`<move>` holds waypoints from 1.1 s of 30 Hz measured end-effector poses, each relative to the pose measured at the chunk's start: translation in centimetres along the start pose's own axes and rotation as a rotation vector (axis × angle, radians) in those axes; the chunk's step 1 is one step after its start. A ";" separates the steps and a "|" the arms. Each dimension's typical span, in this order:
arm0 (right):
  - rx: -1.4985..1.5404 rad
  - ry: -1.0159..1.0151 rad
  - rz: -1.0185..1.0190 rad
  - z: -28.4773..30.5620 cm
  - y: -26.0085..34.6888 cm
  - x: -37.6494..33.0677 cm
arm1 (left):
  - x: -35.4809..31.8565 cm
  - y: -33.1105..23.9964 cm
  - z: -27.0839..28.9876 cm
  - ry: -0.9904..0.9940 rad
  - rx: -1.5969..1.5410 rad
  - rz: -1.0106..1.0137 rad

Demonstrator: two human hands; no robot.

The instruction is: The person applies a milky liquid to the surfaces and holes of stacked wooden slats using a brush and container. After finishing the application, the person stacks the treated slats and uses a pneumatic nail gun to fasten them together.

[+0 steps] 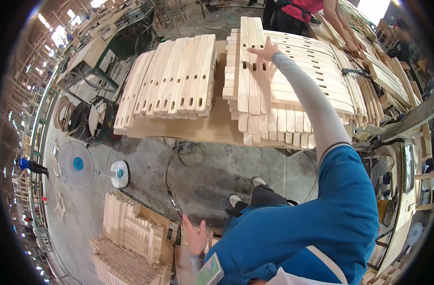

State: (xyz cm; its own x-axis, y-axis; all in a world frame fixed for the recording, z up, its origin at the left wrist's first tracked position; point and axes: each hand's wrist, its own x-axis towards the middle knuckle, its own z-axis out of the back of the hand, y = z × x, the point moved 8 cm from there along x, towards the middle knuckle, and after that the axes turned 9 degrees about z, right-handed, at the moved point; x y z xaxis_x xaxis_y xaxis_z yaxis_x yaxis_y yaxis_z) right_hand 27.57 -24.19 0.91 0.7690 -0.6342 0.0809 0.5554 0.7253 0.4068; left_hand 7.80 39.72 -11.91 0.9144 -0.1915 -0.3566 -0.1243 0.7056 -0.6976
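Observation:
My right hand (266, 50) reaches out over a stack of pale wooden slats (252, 90) with oval slots near their ends. Its fingers are spread; whether they touch the top slats I cannot tell. Under and beside these, more slotted slats (304, 61) lie crosswise. Low in view, my left hand (196, 237) is held out with fingers apart and nothing in it. It is nearest to a stack of short wooden pieces (136, 228). Another pile of slotted slats (174, 76) lies side by side on the left part of the board-topped table (179, 130).
A pedestal fan (79, 164) stands on the concrete floor at the left, near black bins (100, 118). A hose (168, 175) runs across the floor. At the far right, another person's hands (354, 46) rest by bundled wood strips (364, 90).

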 end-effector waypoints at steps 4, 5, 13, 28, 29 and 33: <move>-0.036 0.102 -0.218 -4.7 3.7 3.9 | -0.7 1.4 -0.5 -0.074 -0.009 0.204; -0.054 0.107 -0.281 -4.7 3.6 4.7 | -0.5 1.0 -1.2 -0.075 -0.018 0.231; -0.099 0.183 -0.261 -3.4 0.3 5.6 | 3.1 -6.6 -8.5 0.034 -0.141 0.191; -0.356 0.157 -0.401 5.9 -28.6 4.0 | 3.7 -12.7 -12.8 -0.055 -0.032 0.052; -0.422 0.139 -0.323 9.1 -29.9 4.3 | 4.1 -13.4 -13.9 -0.011 -0.063 -0.041; -0.646 0.102 0.019 8.8 -21.3 5.6 | 1.8 -12.4 -12.7 -0.129 -0.084 -0.028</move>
State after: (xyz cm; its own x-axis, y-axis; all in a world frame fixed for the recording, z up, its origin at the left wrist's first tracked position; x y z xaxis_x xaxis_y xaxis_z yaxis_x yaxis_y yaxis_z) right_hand 17.23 -45.51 0.65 0.7891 -0.6141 -0.0174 0.5953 0.7713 -0.2252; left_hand 6.13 21.97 -11.80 0.9592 -0.1174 -0.2574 -0.1248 0.6408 -0.7575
